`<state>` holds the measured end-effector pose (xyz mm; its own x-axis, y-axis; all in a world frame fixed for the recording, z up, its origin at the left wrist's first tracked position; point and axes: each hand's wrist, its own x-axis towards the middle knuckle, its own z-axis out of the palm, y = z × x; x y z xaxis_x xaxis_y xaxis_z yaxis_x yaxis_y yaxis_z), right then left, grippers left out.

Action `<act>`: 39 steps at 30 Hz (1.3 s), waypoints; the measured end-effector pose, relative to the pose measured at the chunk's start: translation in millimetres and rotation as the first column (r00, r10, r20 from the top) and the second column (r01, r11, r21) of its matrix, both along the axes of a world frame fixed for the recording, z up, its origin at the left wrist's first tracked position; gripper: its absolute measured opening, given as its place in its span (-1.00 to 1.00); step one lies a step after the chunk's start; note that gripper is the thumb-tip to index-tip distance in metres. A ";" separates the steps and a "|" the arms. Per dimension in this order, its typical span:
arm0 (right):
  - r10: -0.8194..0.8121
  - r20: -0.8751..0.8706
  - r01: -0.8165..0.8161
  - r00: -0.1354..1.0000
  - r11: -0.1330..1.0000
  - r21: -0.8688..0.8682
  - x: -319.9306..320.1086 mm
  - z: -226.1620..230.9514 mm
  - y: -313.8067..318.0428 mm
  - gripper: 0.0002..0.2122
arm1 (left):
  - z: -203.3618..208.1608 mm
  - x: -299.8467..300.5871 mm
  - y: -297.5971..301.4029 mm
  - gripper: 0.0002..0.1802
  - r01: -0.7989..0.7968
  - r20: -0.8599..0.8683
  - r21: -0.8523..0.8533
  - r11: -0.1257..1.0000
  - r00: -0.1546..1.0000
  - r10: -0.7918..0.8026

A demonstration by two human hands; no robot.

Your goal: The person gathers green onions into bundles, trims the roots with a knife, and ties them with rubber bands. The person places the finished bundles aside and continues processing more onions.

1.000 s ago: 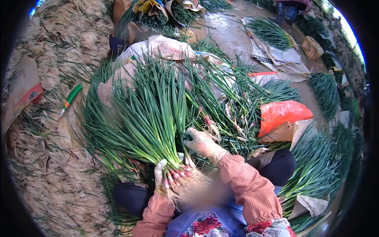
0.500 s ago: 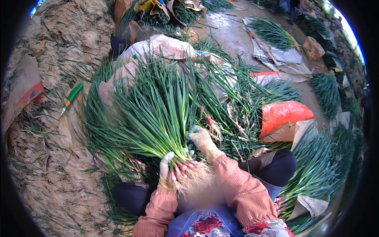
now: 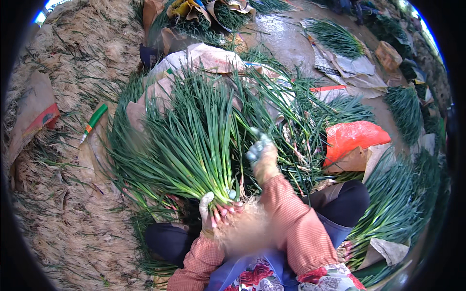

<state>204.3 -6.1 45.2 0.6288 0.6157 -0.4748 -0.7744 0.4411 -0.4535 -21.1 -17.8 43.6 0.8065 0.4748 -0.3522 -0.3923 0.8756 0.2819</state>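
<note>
A thick bunch of spring onions (image 3: pixel 204 140), with long green leaves and pink bulbs, fans out before me. My left hand (image 3: pixel 207 208), in a pale glove, is closed round its lower end, just above the bulbs and pale roots. My right hand (image 3: pixel 263 156), gloved with bluish fingertips, is over the loose spring onions (image 3: pixel 301 140) to the right of the bunch. Its fingers are curled; what they hold, if anything, is hidden. More spring onions lie beneath and left of the bunch.
A green-handled knife (image 3: pixel 92 123) lies on the left beside a wide heap of pale roots (image 3: pixel 53 194). An orange-red plastic bag (image 3: pixel 354 140) sits at the right. Several piles of spring onions (image 3: pixel 398 203) and sacking (image 3: pixel 208 58) surround my crossed legs.
My right hand has left the bunch's lower right side and moved up and right onto the loose spring onions. My left hand keeps its grip on the bunch.
</note>
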 end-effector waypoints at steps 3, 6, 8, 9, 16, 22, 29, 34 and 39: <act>0.520 0.108 -0.516 0.847 0.854 -0.069 11.6 7.7 -31.5 -0.66 | -11.3 -11.6 8.4 -0.17 0.032 0.196 -0.108 0.994 0.981 -0.010; 0.849 0.147 -0.765 0.507 0.522 -0.376 -37.4 -8.3 -30.1 -0.78 | -10.1 7.4 3.9 -0.23 -0.006 0.282 -0.024 1.000 0.959 0.012; 0.799 0.108 -0.780 0.592 0.601 -0.174 -39.5 -14.7 -27.0 -0.84 | -19.7 -3.2 5.3 -0.18 0.042 -0.072 -0.060 0.997 0.996 -0.046; 0.769 0.106 -0.745 0.630 0.637 -0.195 -35.1 0.9 -27.5 -0.88 | -7.1 -1.2 11.0 -0.19 0.093 -0.170 -0.034 0.995 0.981 -0.097; 0.922 0.381 -0.396 0.066 0.374 -0.839 -44.4 35.3 -37.1 -0.68 | -8.7 -8.2 17.9 -0.30 0.112 -0.295 -0.057 0.992 0.947 -0.124; 0.798 0.085 -0.772 0.596 0.599 -0.214 -31.3 0.8 -47.7 -0.70 | -6.4 -0.7 10.8 -0.25 0.055 -0.068 0.035 0.998 0.996 -0.053; 0.656 0.101 -0.616 0.748 0.743 -0.261 -49.3 -2.9 -29.0 -0.83 | -7.6 -1.8 5.9 -0.26 0.039 -0.143 0.079 0.996 0.989 -0.028; 0.289 -0.115 -0.300 0.950 0.949 -0.099 -63.7 -3.3 -41.2 -0.78 | -6.6 6.1 1.7 -0.24 0.024 -0.232 0.107 0.994 0.973 0.001; 0.359 -0.024 -0.359 0.933 0.933 0.006 -46.9 -9.4 -18.8 -0.67 | -27.9 -13.7 -0.9 -0.27 0.068 -0.140 0.035 0.997 0.988 -0.063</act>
